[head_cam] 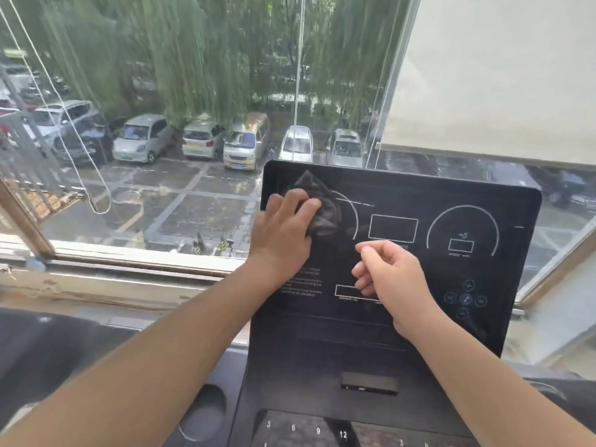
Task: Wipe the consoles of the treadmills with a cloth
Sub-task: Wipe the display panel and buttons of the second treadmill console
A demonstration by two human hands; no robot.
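A black treadmill console [451, 195] with white dial outlines and round buttons stands upright in front of me, against a window. My left hand [283, 227] presses a dark crumpled cloth [319, 204] flat against the console's upper left area. My right hand [390, 279] hovers in front of the console's middle. Its fingers are loosely curled, thumb against forefinger, with nothing visible in them.
Below the panel sit a dark slot [369, 382], a numbered key strip [322, 430] and a round cup holder [201, 411]. Behind is a window sill [129, 253], a looped blind cord [100, 201] at left and a lowered roller blind [500, 75] at upper right.
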